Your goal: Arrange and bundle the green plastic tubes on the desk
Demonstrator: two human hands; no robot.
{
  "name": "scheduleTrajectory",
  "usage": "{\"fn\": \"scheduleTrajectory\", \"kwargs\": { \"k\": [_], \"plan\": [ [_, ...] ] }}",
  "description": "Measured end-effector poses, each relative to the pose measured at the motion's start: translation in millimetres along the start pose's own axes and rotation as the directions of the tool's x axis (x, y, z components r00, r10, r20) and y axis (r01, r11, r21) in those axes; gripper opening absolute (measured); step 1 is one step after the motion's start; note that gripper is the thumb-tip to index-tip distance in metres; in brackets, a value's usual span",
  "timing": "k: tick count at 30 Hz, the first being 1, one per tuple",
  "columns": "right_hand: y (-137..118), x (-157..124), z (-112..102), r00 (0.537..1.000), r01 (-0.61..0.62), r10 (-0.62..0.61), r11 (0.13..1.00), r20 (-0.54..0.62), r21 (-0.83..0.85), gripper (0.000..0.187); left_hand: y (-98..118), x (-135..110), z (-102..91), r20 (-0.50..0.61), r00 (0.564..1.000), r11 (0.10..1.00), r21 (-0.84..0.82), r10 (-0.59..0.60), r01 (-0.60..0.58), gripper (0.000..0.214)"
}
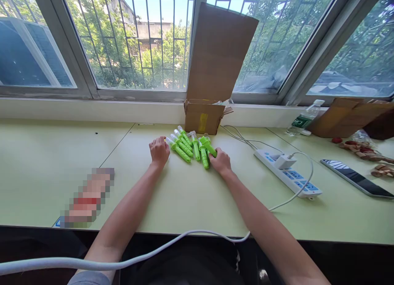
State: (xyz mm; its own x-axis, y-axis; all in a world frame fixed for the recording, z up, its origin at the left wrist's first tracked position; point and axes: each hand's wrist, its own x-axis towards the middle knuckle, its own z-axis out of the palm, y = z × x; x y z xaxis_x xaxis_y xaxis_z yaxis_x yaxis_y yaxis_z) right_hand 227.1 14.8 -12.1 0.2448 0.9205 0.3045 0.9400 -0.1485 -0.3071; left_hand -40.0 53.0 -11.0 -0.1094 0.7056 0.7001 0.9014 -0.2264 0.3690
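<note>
From my remote post, I see the right hand (222, 161) grasping one green plastic tube (209, 147), beside other clear-capped green tubes (182, 151) on the bench (197, 198), before the cardboard box (200, 117). The left hand (159, 152) is curled near them; whether it holds something, I cannot tell.

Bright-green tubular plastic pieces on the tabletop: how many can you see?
At least 7 green plastic pieces: four fanned beside the left hand, two right of those, one in the right hand. More may be hidden where they overlap.
</note>
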Motion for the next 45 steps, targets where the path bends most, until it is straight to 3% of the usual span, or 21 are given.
{"fn": "scheduleTrajectory", "kwargs": {
  "k": [8,13,18,21,24,29,37,45],
  "plan": [
    [-0.1,0.6,0.1,1.000,-0.004,0.004,1.000,-0.010,0.018,0.020,0.7,-1.3,1.8,-0.006,1.000,1.000,0.000,0.022,-0.022,0.024],
    [1.0,-0.6,1.5,0.996,0.014,-0.011,1.000,-0.090,0.027,0.019,-0.8,-1.5,3.4,-0.039,0.999,0.999,-0.039,0.035,-0.036,0.022],
    [-1.0,-3.1,-2.2,0.936,0.194,-0.173,0.980,-0.305,0.039,0.015,3.6,-2.4,1.5,-0.072,0.987,0.976,-0.156,0.143,-0.153,0.020],
    [-9.6,-9.2,-8.4,0.894,0.309,-0.270,0.949,-0.356,0.056,0.016,13.2,-5.3,-1.8,-0.067,0.971,0.956,-0.172,0.227,-0.236,0.021],
    [-22.1,-20.0,-14.5,0.887,0.406,-0.374,0.911,-0.272,0.072,0.017,23.9,-9.1,-4.8,-0.026,0.954,0.936,-0.189,0.298,-0.297,0.023],
    [-36.5,-35.5,-18.8,0.889,0.453,-0.445,0.890,-0.106,0.057,0.020,30.8,-12.4,-5.7,0.006,0.951,0.916,-0.272,0.310,-0.296,0.026],
    [-36.8,-36.7,-16.9,0.885,0.460,-0.461,0.887,-0.060,-0.043,0.023,24.5,-11.0,-3.3,-0.034,0.931,0.867,-0.355,0.363,-0.351,0.025],
    [-37.8,-37.4,-19.7,0.893,0.447,-0.450,0.891,-0.020,-0.081,0.025,26.3,-11.6,-7.9,0.002,0.951,0.904,-0.309,0.310,-0.294,0.014]
  ]
}}
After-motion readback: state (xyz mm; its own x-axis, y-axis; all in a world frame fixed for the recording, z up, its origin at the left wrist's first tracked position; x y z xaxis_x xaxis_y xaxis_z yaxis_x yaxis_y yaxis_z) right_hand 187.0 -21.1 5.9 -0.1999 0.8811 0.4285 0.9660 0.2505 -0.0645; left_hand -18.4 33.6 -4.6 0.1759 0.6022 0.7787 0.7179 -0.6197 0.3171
